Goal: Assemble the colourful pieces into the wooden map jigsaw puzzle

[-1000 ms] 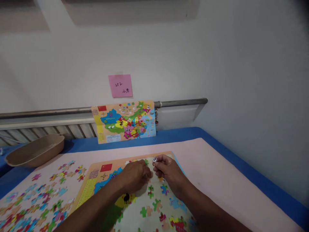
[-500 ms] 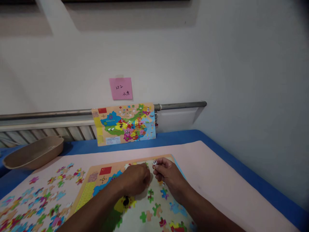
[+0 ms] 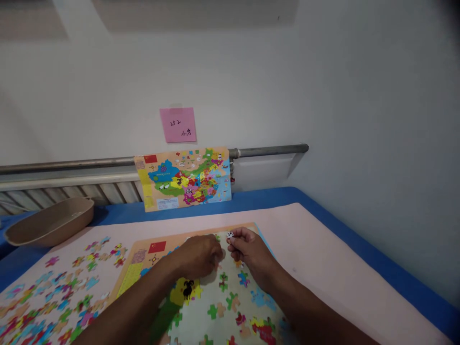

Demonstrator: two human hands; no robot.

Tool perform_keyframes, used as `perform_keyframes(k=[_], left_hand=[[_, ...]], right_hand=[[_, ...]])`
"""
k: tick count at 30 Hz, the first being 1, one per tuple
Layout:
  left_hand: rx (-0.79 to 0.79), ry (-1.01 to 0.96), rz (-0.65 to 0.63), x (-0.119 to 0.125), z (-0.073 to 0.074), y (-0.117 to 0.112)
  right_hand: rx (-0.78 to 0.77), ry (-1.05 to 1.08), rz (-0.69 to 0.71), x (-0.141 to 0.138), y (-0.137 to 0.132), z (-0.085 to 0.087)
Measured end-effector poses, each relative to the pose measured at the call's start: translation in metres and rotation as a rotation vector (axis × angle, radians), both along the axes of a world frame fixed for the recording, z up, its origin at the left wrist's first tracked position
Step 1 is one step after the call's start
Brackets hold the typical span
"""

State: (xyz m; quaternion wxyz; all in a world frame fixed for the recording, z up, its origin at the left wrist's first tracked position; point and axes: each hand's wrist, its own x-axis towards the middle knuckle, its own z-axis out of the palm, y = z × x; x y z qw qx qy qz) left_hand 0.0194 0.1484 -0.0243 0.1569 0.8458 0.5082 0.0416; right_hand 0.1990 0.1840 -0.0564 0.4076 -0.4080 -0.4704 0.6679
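Over the far right part of the puzzle board (image 3: 196, 318), the right hand (image 3: 249, 247) pinches a black-and-white puzzle piece (image 3: 230, 235) between thumb and forefinger; whether the piece touches the board is unclear. The left hand (image 3: 201, 256) sits over the board's far middle, apart from the right, fingers curled, and I cannot tell whether it grips anything. The small piece could slip if the pinch loosens, since only fingertips hold it. Both forearms cross the board, so a low wrist or sleeveless arm might drag joined pieces out of line. I count two hands, one board, one pinched piece, one map sheet (image 3: 183, 179) beyond the board, one pink note (image 3: 178, 124) above that, and one tan basin (image 3: 68, 224) beyond the board's left. The loose pieces (image 3: 52, 261) left of the board overlap too much to count.
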Motion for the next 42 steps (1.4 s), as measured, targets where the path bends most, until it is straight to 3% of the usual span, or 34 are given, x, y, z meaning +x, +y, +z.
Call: perform_keyframes(k=[7, 14, 20, 26, 29, 32, 38, 42], left_hand=[[0.048, -0.064, 0.143, -0.014, 0.01, 0.0], [-0.043, -0.069, 0.017, 0.0, 0.001, -0.002], [0.012, 0.061, -0.037, 0.009, -0.002, 0.003], [-0.109, -0.066, 0.131, 0.006, -0.001, 0.001], [-0.113, -0.229, 0.136, 0.0, 0.001, -0.004], [-0.117, -0.541, 0.174, -0.006, 0.005, -0.006], [-0.121, -1.213, 0.652, 0.004, 0.01, 0.003], [-0.227, -1.53, 0.745, 0.023, 0.005, 0.007]], right_hand=[[-0.001, -0.003, -0.02, 0.0, 0.002, -0.003], [0.008, -0.005, -0.023, 0.001, 0.0, 0.0], [-0.005, 0.023, -0.012, 0.0, -0.002, 0.002], [0.001, 0.019, 0.0, 0.0, -0.001, 0.0], [-0.005, 0.018, -0.002, 0.0, -0.002, 0.001], [-0.007, 0.022, 0.0, -0.001, -0.004, 0.003], [-0.04, -0.014, 0.034, -0.004, -0.01, 0.006], [-0.029, -0.028, 0.074, -0.006, -0.015, 0.006]])
